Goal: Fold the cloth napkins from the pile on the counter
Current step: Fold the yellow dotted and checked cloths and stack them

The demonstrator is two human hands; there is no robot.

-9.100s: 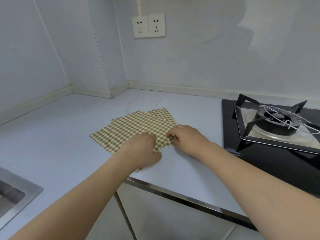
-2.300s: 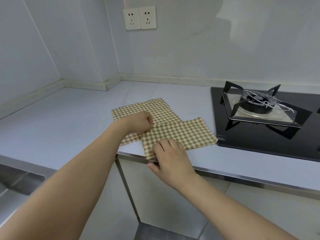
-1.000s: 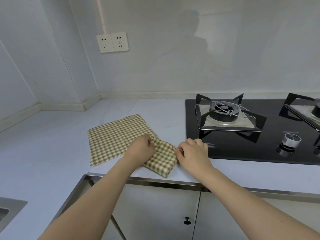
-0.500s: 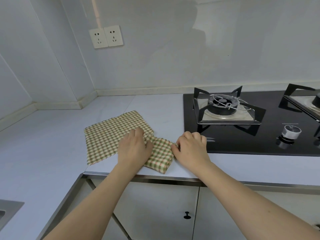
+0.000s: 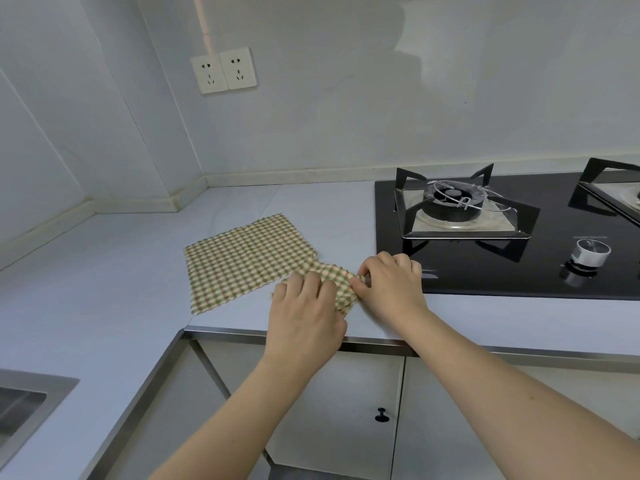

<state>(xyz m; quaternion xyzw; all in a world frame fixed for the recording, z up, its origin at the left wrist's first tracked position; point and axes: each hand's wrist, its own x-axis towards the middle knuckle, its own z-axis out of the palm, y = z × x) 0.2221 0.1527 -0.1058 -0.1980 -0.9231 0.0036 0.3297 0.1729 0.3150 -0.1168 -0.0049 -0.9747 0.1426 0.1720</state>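
A small folded green-and-cream checked napkin (image 5: 337,284) lies near the counter's front edge. My left hand (image 5: 306,315) lies flat on its left part, fingers spread, hiding most of it. My right hand (image 5: 393,285) pinches the napkin's right edge between thumb and fingers. To the left and behind, a pile of flat checked napkins (image 5: 242,259) lies spread on the pale counter (image 5: 104,271), touching the folded one.
A black gas hob (image 5: 502,237) with a burner and pan support (image 5: 457,209) sits just right of my right hand, its knob (image 5: 590,254) farther right. A steel sink (image 5: 20,407) is at the lower left. Wall sockets (image 5: 223,71) are above.
The folded napkin has been made smaller since 2.3 s ago. Over the last second my left hand went from bunched fingers to lying flat on it; my right hand stays at its right edge.
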